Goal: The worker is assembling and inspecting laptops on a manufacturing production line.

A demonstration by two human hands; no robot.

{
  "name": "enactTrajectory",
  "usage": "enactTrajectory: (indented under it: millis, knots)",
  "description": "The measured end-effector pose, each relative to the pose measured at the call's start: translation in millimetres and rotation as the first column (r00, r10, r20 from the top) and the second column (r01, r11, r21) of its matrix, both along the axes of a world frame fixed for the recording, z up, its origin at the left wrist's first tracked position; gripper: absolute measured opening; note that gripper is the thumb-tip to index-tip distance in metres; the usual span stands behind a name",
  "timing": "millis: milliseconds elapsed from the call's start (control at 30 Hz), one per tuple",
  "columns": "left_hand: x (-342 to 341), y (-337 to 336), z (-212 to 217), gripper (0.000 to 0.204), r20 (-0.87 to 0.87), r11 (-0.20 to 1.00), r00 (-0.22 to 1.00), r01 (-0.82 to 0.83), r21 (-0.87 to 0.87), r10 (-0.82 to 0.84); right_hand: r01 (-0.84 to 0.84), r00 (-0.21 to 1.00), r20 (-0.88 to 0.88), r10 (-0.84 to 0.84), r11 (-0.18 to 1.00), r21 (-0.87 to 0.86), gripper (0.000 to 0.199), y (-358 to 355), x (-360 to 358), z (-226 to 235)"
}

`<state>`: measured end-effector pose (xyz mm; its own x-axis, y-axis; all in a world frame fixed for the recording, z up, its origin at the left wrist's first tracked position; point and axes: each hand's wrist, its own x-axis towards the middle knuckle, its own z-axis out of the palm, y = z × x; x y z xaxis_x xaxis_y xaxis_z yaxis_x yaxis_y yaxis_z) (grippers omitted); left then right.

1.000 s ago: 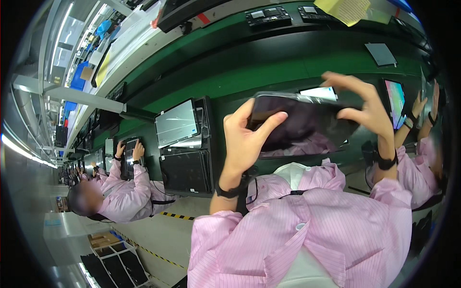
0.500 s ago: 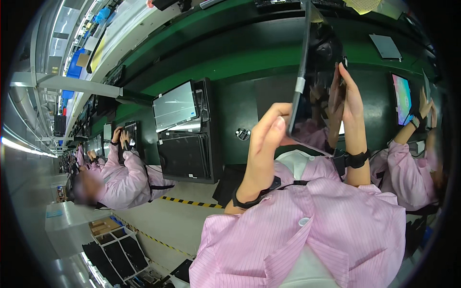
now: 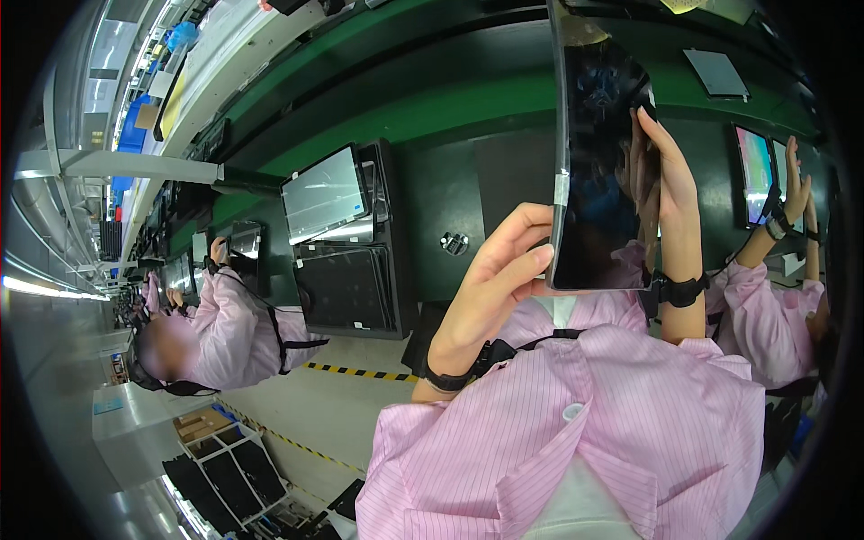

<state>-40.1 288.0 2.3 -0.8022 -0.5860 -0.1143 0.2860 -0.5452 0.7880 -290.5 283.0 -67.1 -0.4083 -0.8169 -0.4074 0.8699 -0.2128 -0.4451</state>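
Between my two hands a glossy black display panel is held up off the bench, its dark face reflecting my fingers. My left hand grips the lower left edge, thumb toward the front and fingers curled behind. On the opposite edge my right hand clasps the panel with its fingers stretched up along the side. A pale tape tab sticks to the panel's left edge. Behind it lies a dark mat on the green bench. A small metallic object rests left of my left hand; its kind I cannot make out.
To the left, a black tray holds several panels. A co-worker sits beyond it; another co-worker at the right works by a lit colourful screen. A grey flat plate lies at the far right. A grey beam crosses the upper left.
The panel has turned so more of its black face shows, and it sits slightly lower. My left hand has shifted down along its edge. The right co-worker's hands have risen.
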Motion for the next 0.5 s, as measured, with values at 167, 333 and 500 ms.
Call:
enactTrajectory:
  millis: [167,333,500]
  knots:
    - [-0.3,5.9,-0.9,0.039,0.079,0.994,0.993,-0.082,-0.069,0.087,-0.045,0.998,0.051,0.046,0.999,-0.015,0.016,-1.8,4.3,0.3]
    - [2.2,16.5,-2.1,0.044,0.132,0.989,0.982,-0.128,-0.076,0.137,-0.037,0.999,0.028,0.034,0.993,0.114,0.016,-0.2,6.4,3.9]
    - [-5.4,22.7,-6.6,0.064,0.009,0.958,0.976,-0.21,-0.193,0.216,-0.036,0.998,0.05,0.03,0.993,0.116,0.017,3.1,8.5,3.6]
